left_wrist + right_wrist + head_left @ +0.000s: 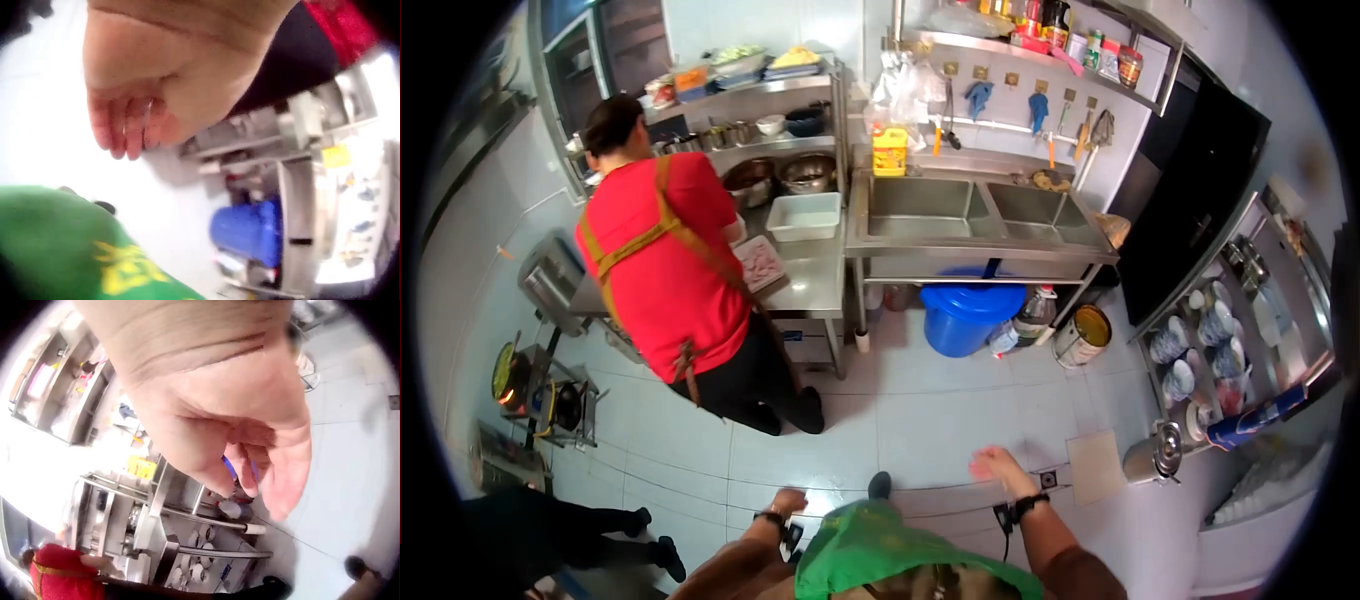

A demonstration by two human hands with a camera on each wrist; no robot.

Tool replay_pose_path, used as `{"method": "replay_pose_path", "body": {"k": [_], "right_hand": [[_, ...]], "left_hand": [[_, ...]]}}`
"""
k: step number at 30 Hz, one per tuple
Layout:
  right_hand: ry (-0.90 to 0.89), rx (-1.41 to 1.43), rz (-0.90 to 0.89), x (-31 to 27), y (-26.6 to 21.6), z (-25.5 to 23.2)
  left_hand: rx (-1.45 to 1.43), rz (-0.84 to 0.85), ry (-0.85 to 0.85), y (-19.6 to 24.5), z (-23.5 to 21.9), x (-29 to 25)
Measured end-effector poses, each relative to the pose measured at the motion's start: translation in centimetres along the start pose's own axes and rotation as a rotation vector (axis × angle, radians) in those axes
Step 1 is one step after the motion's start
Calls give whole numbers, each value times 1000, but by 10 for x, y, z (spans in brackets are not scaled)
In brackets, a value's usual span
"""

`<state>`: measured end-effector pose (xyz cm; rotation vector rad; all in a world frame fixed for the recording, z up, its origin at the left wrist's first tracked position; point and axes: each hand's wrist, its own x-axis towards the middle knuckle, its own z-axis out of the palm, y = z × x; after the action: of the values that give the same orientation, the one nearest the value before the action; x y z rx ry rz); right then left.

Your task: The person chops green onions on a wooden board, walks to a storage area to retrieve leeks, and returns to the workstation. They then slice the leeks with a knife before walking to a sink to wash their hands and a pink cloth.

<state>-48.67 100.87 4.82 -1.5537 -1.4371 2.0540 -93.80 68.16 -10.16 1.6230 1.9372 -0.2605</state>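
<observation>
My left hand (789, 502) hangs low in front of me, just left of the green apron (865, 545), and holds nothing. Its fingers (133, 128) are loosely bent in the left wrist view. To the right of the apron, my right hand (1002, 469) is held out over the floor. The right wrist view shows its relaxed, slightly curled fingers (286, 481) with nothing gripped. Neither hand touches any object. Both wrists wear a dark strap with a small camera.
A person in red (675, 260) stands at the steel counter (815, 275) by a tray of pink meat (760, 262). Ahead are a double sink (930, 210), blue bin (965, 320) and tin can (1088, 335). Bowls fill the right rack (1185, 335); stoves (565, 405) and another person's legs (590, 515) are left.
</observation>
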Motion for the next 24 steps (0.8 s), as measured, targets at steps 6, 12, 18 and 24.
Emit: {"method": "replay_pose_path", "body": {"k": [6,12,18,24], "right_hand": [[-65,-140,-206,121,-184,-29],[-105,-123,-316,212,-335,-63],[-34,-273,-623,355,-493,-94],[180,-560,-940,555,-663,-135]], "left_hand": [[-1788,141,122,65,-297,152],[-2440,854,95,115,-562,234],[-2706,853,270,138,-628,401],[-2721,472,411,154,-662,568]]}}
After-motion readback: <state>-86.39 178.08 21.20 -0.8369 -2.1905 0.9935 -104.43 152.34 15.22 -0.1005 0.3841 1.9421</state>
